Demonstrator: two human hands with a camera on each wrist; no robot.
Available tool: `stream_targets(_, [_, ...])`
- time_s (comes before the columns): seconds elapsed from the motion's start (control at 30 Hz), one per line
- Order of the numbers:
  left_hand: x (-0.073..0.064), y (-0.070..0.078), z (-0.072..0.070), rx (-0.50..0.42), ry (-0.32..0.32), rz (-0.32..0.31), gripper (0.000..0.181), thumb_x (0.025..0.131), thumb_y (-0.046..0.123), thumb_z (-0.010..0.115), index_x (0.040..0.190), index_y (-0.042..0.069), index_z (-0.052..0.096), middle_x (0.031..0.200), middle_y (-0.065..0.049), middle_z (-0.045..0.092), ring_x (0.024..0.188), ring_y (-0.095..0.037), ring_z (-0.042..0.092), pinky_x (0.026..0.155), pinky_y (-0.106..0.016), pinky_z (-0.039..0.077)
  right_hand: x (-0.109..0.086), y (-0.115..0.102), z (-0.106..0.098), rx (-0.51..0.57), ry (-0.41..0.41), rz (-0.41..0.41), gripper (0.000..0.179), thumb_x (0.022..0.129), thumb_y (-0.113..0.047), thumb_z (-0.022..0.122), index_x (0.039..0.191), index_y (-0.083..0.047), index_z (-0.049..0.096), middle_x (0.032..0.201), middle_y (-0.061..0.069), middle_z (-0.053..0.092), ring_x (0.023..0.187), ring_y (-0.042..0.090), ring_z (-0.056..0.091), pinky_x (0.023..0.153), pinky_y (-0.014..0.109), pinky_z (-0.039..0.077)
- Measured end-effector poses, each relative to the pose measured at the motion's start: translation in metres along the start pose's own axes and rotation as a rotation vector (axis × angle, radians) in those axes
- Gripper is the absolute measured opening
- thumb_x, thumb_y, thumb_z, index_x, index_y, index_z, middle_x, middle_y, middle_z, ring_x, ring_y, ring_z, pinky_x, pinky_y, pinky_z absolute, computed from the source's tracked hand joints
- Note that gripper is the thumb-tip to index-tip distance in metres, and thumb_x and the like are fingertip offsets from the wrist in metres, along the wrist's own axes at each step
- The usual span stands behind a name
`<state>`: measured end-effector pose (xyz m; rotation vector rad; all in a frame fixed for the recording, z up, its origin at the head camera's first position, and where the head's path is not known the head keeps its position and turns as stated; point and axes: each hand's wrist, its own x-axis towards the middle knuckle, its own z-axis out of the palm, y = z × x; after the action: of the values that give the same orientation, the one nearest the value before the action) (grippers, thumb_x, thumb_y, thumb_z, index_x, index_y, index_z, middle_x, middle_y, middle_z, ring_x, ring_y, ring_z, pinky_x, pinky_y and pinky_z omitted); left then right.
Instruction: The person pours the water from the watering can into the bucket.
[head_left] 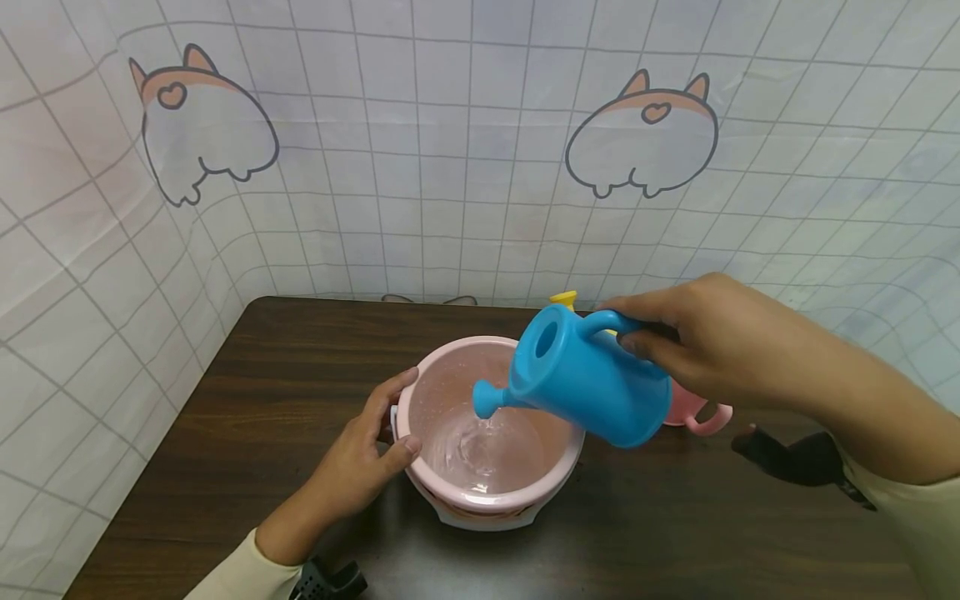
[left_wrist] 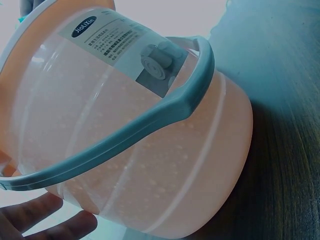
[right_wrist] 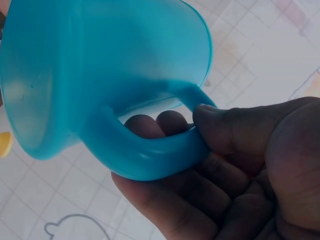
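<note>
A pale pink bucket [head_left: 491,502] stands on the table, with rippling water at its bottom. Gripping its left rim is my left hand [head_left: 360,458], the thumb over the edge; in the left wrist view two fingertips [left_wrist: 75,226] show beside the bucket's wall. My right hand [head_left: 708,337] holds a blue watering can [head_left: 592,383] by the handle, fingers and thumb wrapped round it in the right wrist view. The can is tilted left above the bucket, its spout [head_left: 489,400] over the opening, and a thin stream of water falls from it.
Behind the blue can, a pink object with a looped handle [head_left: 711,419] and a yellow spout-like piece [head_left: 564,298] are partly hidden. The bucket's grey carrying handle [left_wrist: 135,132] hangs against its side. A curtain printed with a grid [head_left: 450,167] stands behind the dark wooden table [head_left: 300,375].
</note>
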<state>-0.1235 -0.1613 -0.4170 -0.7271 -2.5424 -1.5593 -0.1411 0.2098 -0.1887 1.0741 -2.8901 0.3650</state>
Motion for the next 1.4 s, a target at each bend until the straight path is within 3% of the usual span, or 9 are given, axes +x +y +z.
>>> stream_targets(0.17, [0.0, 0.0, 0.0, 0.004, 0.001, 0.007, 0.07, 0.099, 0.04, 0.06, 0.16, 0.031, 0.027, 0.134, -0.009, 0.058, 0.108, -0.023, 0.066, 0.09, -0.045, 0.052, 0.003, -0.001, -0.002, -0.001, -0.022, 0.005, 0.036, 0.098, -0.015, 0.069, 0.134, -0.012, 0.069, 0.111, 0.001, 0.074, 0.073, 0.011, 0.059, 0.064, 0.031, 0.051])
stream_targets(0.37, [0.0, 0.0, 0.0, 0.0, -0.001, 0.008, 0.07, 0.099, 0.04, 0.06, 0.16, 0.031, 0.027, 0.135, -0.01, 0.058, 0.108, -0.023, 0.065, 0.089, -0.044, 0.052, 0.008, -0.005, -0.004, 0.018, -0.06, 0.014, 0.038, 0.097, -0.014, 0.071, 0.135, -0.012, 0.068, 0.107, 0.0, 0.073, 0.067, 0.009, 0.058, 0.055, 0.028, 0.048])
stream_targets(0.6, [0.0, 0.0, 0.0, -0.008, -0.003, 0.014, 0.07, 0.099, 0.04, 0.06, 0.16, 0.03, 0.027, 0.134, -0.01, 0.058, 0.107, -0.024, 0.066, 0.087, -0.041, 0.053, 0.014, -0.007, -0.006, 0.009, -0.081, 0.0, 0.04, 0.096, -0.013, 0.072, 0.135, -0.008, 0.067, 0.118, 0.007, 0.073, 0.089, 0.017, 0.071, 0.075, 0.041, 0.06])
stream_targets(0.77, [-0.001, 0.0, 0.0, -0.009, -0.001, 0.017, 0.07, 0.099, 0.04, 0.06, 0.16, 0.03, 0.028, 0.134, -0.01, 0.058, 0.105, -0.024, 0.066, 0.087, -0.04, 0.053, 0.018, -0.009, -0.007, -0.002, -0.097, 0.0, 0.04, 0.096, -0.014, 0.072, 0.135, -0.006, 0.067, 0.118, 0.008, 0.073, 0.093, 0.022, 0.073, 0.077, 0.045, 0.059])
stream_targets(1.03, [-0.001, 0.001, 0.0, -0.007, 0.003, 0.01, 0.069, 0.099, 0.038, 0.061, 0.16, 0.029, 0.029, 0.134, -0.01, 0.058, 0.103, -0.024, 0.066, 0.086, -0.039, 0.052, 0.028, -0.013, -0.012, 0.019, -0.156, 0.0, 0.037, 0.097, -0.015, 0.071, 0.133, -0.005, 0.069, 0.113, 0.004, 0.074, 0.084, 0.013, 0.067, 0.074, 0.037, 0.058])
stream_targets(1.4, [-0.002, 0.002, 0.0, 0.003, 0.002, 0.007, 0.069, 0.099, 0.04, 0.06, 0.16, 0.029, 0.029, 0.134, -0.01, 0.058, 0.103, -0.022, 0.066, 0.085, -0.04, 0.052, 0.045, -0.019, -0.017, 0.021, -0.233, 0.007, 0.038, 0.097, -0.013, 0.07, 0.134, -0.007, 0.068, 0.12, 0.009, 0.072, 0.088, 0.019, 0.07, 0.074, 0.039, 0.059])
